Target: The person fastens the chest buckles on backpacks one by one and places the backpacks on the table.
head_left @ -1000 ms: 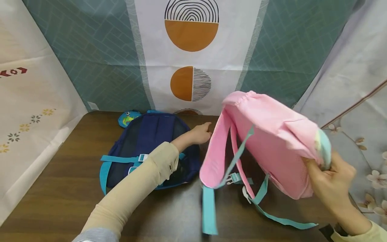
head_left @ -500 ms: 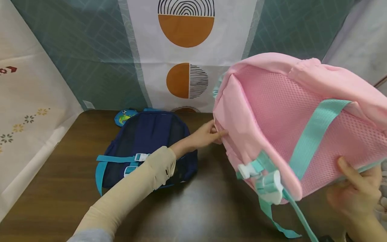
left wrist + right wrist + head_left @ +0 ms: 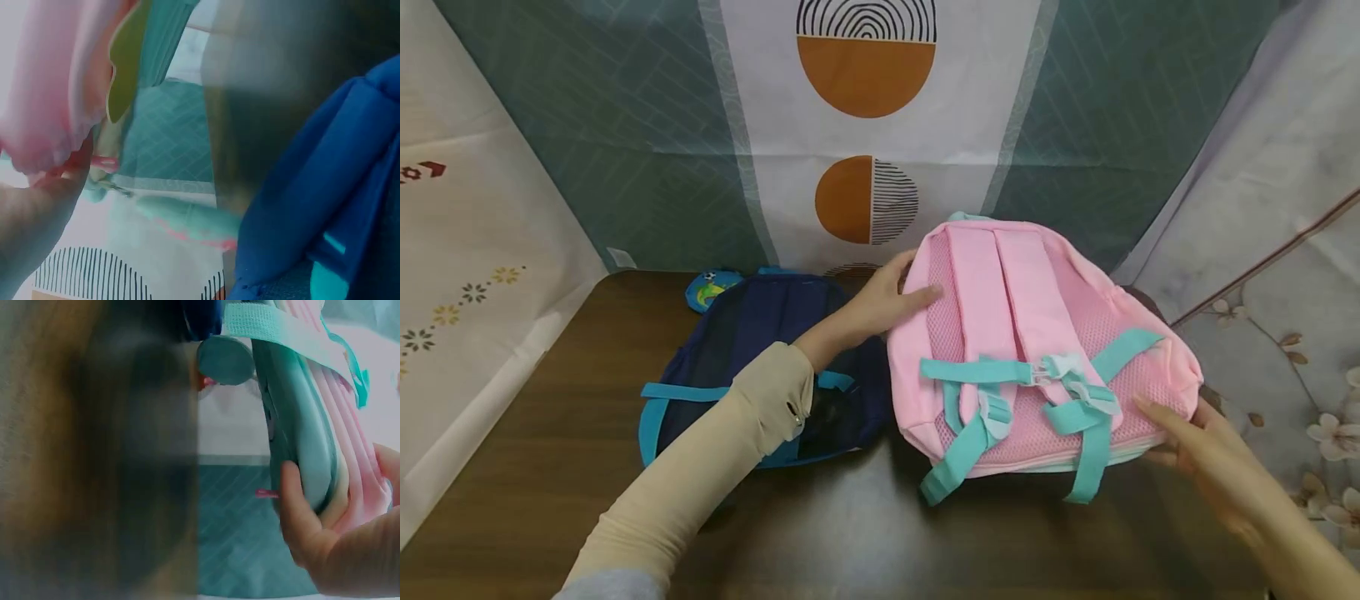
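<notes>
Left hand (image 3: 883, 302) is gripping the pink backpack (image 3: 1041, 333) at its 10 o'clock edge, the thumb lying on the mesh back panel and the other fingers passing out of sight behind; right hand (image 3: 1206, 454) is gripping the same bag at its 4 o'clock corner, and in the right wrist view its digits are spanning the bag's thickness, with 1 lying along the teal side. That backpack is hovering off the table (image 3: 850, 533) at 3 o'clock in the head view, its 2 shoulder straps facing the camera; its teal straps (image 3: 1093, 458) are dangling toward 6 o'clock, and a pale buckle (image 3: 1040, 372) is showing near its middle.

At 9 o'clock, a navy backpack (image 3: 767, 321) is lying on the table, straps upward; a beige sleeve (image 3: 700, 471) is crossing over it from 7 o'clock; a small blue pouch (image 3: 710, 290) is resting just beside its 11 o'clock edge. Beyond, a green and white cloth (image 3: 647, 108) is hanging at 12 o'clock, showing 2 large brown-and-striped rounds; a flowered cloth (image 3: 1333, 442) is hanging at 3 o'clock, partly behind the right hand.
</notes>
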{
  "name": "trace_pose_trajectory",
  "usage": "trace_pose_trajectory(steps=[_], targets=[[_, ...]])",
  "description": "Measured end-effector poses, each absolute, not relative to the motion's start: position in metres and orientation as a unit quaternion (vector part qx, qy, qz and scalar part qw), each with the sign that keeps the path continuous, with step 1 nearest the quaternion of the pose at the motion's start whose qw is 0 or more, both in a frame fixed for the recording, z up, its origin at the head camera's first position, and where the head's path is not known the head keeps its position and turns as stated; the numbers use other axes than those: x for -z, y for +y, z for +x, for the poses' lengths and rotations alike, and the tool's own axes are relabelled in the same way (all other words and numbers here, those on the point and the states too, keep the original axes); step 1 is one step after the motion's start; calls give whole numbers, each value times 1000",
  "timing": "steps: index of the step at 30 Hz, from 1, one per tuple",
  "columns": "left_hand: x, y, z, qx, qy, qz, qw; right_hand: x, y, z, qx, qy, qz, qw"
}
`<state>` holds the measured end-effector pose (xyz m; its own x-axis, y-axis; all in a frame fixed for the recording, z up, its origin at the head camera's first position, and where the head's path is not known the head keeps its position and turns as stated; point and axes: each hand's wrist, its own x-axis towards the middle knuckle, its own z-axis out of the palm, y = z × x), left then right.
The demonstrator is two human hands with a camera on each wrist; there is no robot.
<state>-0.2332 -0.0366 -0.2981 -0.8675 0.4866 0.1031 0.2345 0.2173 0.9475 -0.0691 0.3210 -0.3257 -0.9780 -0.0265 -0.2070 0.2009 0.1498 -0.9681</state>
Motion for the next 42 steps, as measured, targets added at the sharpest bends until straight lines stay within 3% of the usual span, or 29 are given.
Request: trace_pose_trajectory(steps=[3,8,10,12,16,19,31,38,42], targets=[[303,-34,-231,-547,780,271,135,330,327,-73,579,800,89,129],[322,-29,-234,-449,840,295,76,338,330,-77,447,870,84,188],[330,-26,-235,-405,862,302,46,342,327,-79,407,893,66,180],[337,-23,-233,-374,874,306,52,347,323,-81,353,924,42,143],[348,-19,-225,-277,900,314,119,356,313,-88,237,971,-21,38],[354,-20,-220,-185,915,321,160,358,308,-96,188,981,-54,-3],[357,-27,-239,-111,910,325,232,367,305,-122,171,984,-56,-4],[359,-21,-231,-42,933,295,203,362,292,-133,118,991,-45,47],[359,-19,-225,-17,938,290,191,358,287,-137,104,993,-43,47]])
